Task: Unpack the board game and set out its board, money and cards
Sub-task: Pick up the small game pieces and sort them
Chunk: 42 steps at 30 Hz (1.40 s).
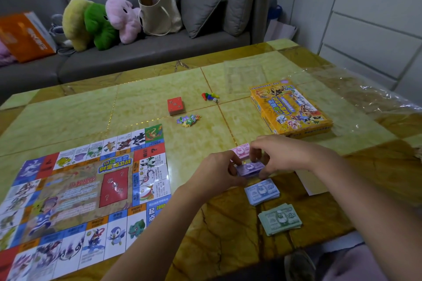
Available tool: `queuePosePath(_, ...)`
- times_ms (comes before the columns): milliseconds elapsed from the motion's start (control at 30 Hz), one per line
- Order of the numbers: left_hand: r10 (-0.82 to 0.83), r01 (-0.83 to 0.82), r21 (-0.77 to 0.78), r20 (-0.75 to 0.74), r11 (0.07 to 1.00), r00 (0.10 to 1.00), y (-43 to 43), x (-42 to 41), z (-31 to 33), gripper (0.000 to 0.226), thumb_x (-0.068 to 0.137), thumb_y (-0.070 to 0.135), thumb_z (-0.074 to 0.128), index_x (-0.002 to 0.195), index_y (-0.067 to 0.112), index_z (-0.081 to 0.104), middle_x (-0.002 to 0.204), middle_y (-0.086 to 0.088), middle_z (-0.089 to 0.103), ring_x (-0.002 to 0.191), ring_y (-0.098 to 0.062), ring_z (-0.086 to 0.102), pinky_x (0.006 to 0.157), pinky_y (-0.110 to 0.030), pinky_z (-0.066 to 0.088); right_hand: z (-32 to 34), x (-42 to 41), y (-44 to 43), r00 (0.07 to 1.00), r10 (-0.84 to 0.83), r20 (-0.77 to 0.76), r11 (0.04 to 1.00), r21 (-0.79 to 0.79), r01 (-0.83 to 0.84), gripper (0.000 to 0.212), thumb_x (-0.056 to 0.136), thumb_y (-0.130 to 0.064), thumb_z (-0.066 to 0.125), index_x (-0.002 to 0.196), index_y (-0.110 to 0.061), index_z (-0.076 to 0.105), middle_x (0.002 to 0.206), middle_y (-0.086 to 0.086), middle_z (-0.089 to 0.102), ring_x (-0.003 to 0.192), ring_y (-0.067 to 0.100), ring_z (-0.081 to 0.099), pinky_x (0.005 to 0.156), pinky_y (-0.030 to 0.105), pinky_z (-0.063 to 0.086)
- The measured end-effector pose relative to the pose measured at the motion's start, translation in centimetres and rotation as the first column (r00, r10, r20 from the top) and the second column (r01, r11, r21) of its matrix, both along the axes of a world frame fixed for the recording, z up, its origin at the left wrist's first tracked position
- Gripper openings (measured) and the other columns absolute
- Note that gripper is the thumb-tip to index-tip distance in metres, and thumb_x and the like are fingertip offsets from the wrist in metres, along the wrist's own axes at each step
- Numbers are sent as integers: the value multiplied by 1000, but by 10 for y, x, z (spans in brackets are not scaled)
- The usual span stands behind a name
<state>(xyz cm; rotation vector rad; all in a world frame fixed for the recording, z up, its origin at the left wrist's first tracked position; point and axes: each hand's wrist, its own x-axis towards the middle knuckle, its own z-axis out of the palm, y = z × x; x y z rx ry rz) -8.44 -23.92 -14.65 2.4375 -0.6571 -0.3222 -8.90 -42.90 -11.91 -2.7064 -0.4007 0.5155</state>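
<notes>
Hands, left (pixel 220 172) and right (pixel 277 155), both pinching purple paper banknote bundle (pixel 250 170) just above table (pixel 205 223). Advisable: square edges, lay beyond blue note stack (pixel 262 191) nearer the body.

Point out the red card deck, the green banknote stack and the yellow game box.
Red card deck (pixel 175 105), head view: top card face.
Green banknote stack (pixel 280 219), head view: top note's centre.
Yellow game box (pixel 290 107), head view: printed lid.

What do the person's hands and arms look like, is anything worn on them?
Both the left hand and the right hand are bare: no gloves, rings, watch or bracelets show. The forearms are uncovered as far as the frame shows, with no sleeves in view.
</notes>
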Motion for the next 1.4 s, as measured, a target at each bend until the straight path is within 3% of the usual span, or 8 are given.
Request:
queuePosePath(500, 45, -45, 19, -32, 999, 998, 0, -3, 2, 46, 68, 32, 85, 107, 19, 63, 75, 11, 60, 68, -6, 55, 63, -21, 44, 0, -9, 4, 1000, -19, 25, 998, 63, 17, 22, 75, -19, 78, 88, -20, 61, 92, -13, 48, 78, 2, 52, 63, 20, 39)
queuePosePath(633, 94, -96, -43, -48, 994, 994, 7, -4, 7, 41, 72, 29, 82, 106, 17, 62, 78, 7, 64, 67, -5, 57, 62, -20, 47, 2, -8, 6, 994, -73, 84, 991, 120, 63, 25, 76, -34, 78, 85, -29, 56, 97, -14, 44, 83, 4, 53, 69, 22, 41)
queuePosePath(733, 265, -258, -88, 81, 962, 961, 33, 0, 10, 25, 82, 31, 73, 101, 17, 63, 81, 5, 62, 72, -6, 57, 60, -17, 42, 6, -1, 12, 954, -214, 209, 944, 296, 146, 26, 77, -41, 75, 88, -30, 53, 98, -15, 44, 86, 5, 50, 73, 22, 41)
queuePosePath(833, 385, -388, -28, 206, 921, 900, 70, 4, 10, 27, 90, 27, 62, 114, 16, 61, 109, -1, 59, 99, -14, 57, 76, -20, 38, 4, 11, 27, 921, -299, 250, 899, 398, 183, 25, 86, -32, 67, 108, -24, 56, 115, -8, 46, 104, 10, 51, 92, 30, 44)
queuePosePath(900, 398, -419, 75, 196, 905, 896, 95, 4, 7, 34, 95, 29, 55, 127, 16, 55, 128, -3, 51, 114, -18, 52, 86, -22, 34, 2, 24, 50, 926, -289, 242, 907, 380, 184, 35, 90, -25, 62, 124, -20, 54, 128, -1, 45, 118, 15, 49, 100, 29, 38)
queuePosePath(1033, 358, -385, 167, 171, 908, 918, 129, 0, -1, 37, 97, 24, 52, 132, 17, 51, 140, -4, 46, 123, -20, 45, 97, -24, 32, -3, 65, 112, 966, -246, 83, 924, 320, 208, 56, 93, -25, 58, 145, -19, 36, 147, 10, 32, 132, 24, 41, 104, 26, 31)
queuePosePath(1200, 325, -346, 139, 153, 928, 933, 145, -5, -4, 40, 97, 23, 51, 136, 17, 48, 144, -2, 41, 129, -22, 38, 114, -35, 23, -31, 119, 155, 936, -336, 105, 938, 125, 323, 68, 93, -47, 51, 150, -24, 22, 153, 19, 23, 141, 35, 20, 116, 39, 21)
queuePosePath(1400, 300, -317, 80, 172, 945, 938, 151, -1, -10, 41, 97, 23, 51, 137, 16, 47, 143, -2, 41, 127, -18, 40, 102, -26, 30, -53, 142, 175, 928, -280, 246, 960, 70, 271, 64, 94, -55, 42, 150, -30, 24, 158, 13, 17, 145, 31, 14, 118, 41, 14)
